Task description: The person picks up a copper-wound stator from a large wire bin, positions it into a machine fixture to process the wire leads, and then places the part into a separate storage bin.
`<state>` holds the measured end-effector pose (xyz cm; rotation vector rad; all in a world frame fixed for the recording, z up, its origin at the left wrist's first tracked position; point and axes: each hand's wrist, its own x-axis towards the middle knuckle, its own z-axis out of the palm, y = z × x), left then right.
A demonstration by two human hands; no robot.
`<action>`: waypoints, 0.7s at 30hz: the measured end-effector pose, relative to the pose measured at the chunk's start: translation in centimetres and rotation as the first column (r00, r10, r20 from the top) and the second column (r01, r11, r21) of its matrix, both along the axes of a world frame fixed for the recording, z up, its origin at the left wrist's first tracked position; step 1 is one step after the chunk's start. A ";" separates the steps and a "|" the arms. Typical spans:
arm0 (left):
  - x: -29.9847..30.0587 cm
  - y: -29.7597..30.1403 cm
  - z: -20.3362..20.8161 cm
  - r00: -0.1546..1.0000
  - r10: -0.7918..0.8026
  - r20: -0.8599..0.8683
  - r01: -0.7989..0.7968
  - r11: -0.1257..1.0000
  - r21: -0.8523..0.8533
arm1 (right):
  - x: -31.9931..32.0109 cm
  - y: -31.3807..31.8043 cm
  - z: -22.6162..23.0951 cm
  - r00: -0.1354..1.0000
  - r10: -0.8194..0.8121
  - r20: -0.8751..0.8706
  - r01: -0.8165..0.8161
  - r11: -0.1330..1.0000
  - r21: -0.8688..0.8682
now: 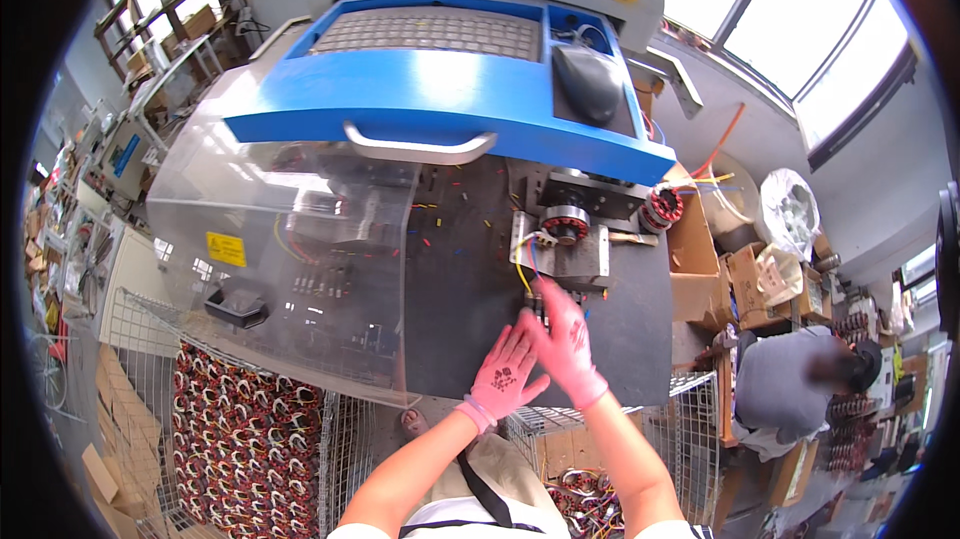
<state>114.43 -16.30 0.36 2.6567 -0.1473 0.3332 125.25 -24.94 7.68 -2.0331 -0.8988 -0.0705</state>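
Note:
Both my hands wear pink gloves and rest on the dark machine table (460, 279). My left hand (505, 377) lies flat with fingers spread, holding nothing. My right hand (565, 339) lies beside it, fingers stretched over a small dark part near the table's front; whether it grips that part is hidden. Just beyond the fingertips stands a metal fixture (565, 239) with a round wound stator (566, 224) mounted in it, yellow and blue wires (522, 264) trailing down toward my right hand.
A clear curved guard (290, 259) covers the table's left half. Above it is a blue console with keyboard (430, 34) and mouse (588, 79). Wire baskets of wound stators (240, 439) stand at lower left. A seated person (800, 379) works at right among cardboard boxes (745, 284).

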 end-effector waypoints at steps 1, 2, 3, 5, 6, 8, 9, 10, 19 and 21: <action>1.3 -0.8 -0.3 0.998 -0.010 0.057 0.012 1.000 -0.019 | 2.2 -1.2 -1.6 0.956 -0.149 0.254 0.170 0.983 -0.066; 2.3 -1.3 -0.2 0.998 -0.016 0.063 0.016 1.000 0.009 | 4.0 -1.7 -2.2 0.947 -0.180 0.265 0.225 0.962 -0.154; 2.7 -1.8 -0.8 1.000 -0.025 0.018 0.024 0.999 0.031 | 4.9 -2.0 -3.1 0.994 -0.107 0.022 0.109 0.979 -0.175; 3.0 -1.8 -1.2 1.000 -0.025 -0.014 0.026 0.999 0.047 | 4.7 -0.8 -4.4 0.954 0.029 -0.299 -0.057 0.995 -0.084; 3.1 -1.9 -1.4 1.000 -0.028 0.005 0.028 0.999 0.033 | 5.1 -1.1 -4.7 0.907 0.050 -0.417 -0.051 0.999 0.011; 2.8 -1.5 -1.3 1.000 -0.023 0.000 0.023 0.999 0.025 | 7.0 -2.4 -3.2 0.595 0.285 -0.752 0.022 0.929 0.370; 2.5 -1.2 -1.4 1.000 -0.021 -0.022 0.022 0.999 0.034 | 8.2 -2.9 -2.5 0.599 0.353 -0.719 0.057 0.877 0.478; 2.3 -1.0 -1.4 0.999 -0.018 -0.045 0.020 0.999 0.043 | 9.5 -3.1 -1.7 0.820 0.130 -0.557 0.070 0.944 0.324; 2.9 -2.5 -1.2 0.999 -0.031 -0.041 0.033 0.998 0.046 | 14.9 -2.2 2.8 0.970 0.042 0.239 0.058 0.916 -0.397; 3.0 -1.7 -1.0 0.999 -0.010 -0.040 0.011 1.000 0.009 | 10.8 -3.4 5.7 0.991 -0.006 0.134 0.046 0.953 -0.298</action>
